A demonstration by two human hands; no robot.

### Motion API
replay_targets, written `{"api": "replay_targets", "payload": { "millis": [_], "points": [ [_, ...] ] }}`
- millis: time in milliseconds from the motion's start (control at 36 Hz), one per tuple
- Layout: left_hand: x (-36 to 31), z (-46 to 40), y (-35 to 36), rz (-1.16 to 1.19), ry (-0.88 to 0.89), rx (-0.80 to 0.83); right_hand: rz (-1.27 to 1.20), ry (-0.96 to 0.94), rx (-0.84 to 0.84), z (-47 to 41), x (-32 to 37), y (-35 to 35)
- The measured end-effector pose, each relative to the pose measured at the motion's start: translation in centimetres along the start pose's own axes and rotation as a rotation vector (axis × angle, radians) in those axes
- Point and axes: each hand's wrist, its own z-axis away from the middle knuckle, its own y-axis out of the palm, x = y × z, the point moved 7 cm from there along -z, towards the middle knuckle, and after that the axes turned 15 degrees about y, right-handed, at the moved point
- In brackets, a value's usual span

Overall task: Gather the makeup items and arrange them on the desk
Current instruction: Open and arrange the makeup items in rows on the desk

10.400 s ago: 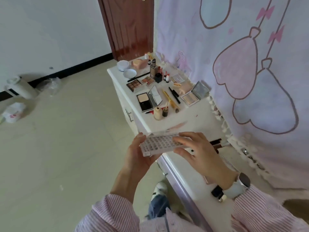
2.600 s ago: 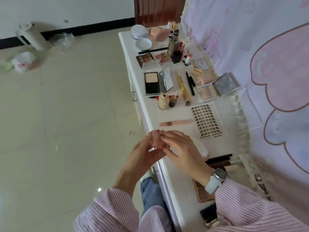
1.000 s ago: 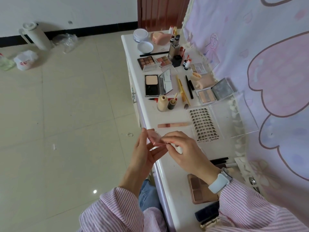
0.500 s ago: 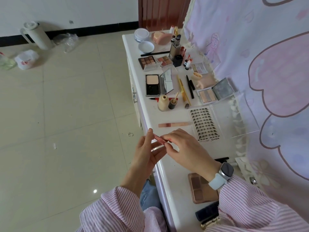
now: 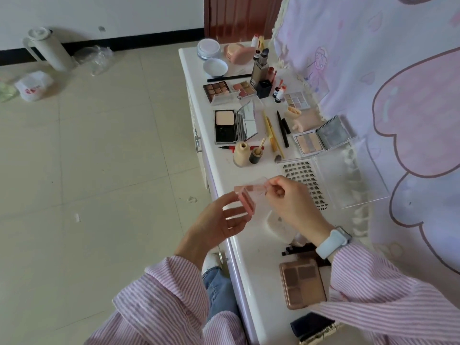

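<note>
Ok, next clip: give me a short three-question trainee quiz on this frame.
1. True or false: the clear hinged lid of the small pink blush compact is open.
2. Which hand pinches that lid? A) left hand B) right hand
3. Fill in: the sheet of black false-lash clusters lies on the white desk, just ____ the right hand.

Key: 1 true; 2 B; 3 beyond.
</note>
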Motion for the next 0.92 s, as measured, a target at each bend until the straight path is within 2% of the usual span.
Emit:
{"api": "replay_targets", "payload": {
  "millis": [111, 278, 444, 556, 639, 750, 917],
  "points": [
    [-2.0, -1.5, 0.2, -0.058, 0.098, 0.022, 0.011, 0.021, -0.033, -1.5, 0.3, -0.5],
    [-3.4, -2.8, 0.4, -0.228, 0.280, -0.068, 0.003, 0.026, -0.082, -2.7, 1.0, -0.7],
    [-3.4, -4.0, -0.6, -0.156, 0.311, -0.153, -0.074, 0.123, -0.073, -4.3, -1.0, -0.5],
    [-3.9, -5.0, -1.0, -0.227, 0.366, -0.213, -0.136, 0.220, -0.034, -5.5, -2.4, -0.2],
    [-4.7, -5.6, -0.9, -0.428, 0.455, -0.263, -0.168, 0.257, -0.035, -6.1, -2.7, -0.1],
    [-5.5, -5.5, -0.3, -0.944, 0.611, -0.292, -0.172, 0.258, -0.038, -6.8, -2.9, 0.2],
    [-4.2, -5.0, -0.3, -1.297, 0.668, -0.288, -0.161, 0.268, -0.033, -7.1, -3.5, 1.0]
  ]
}}
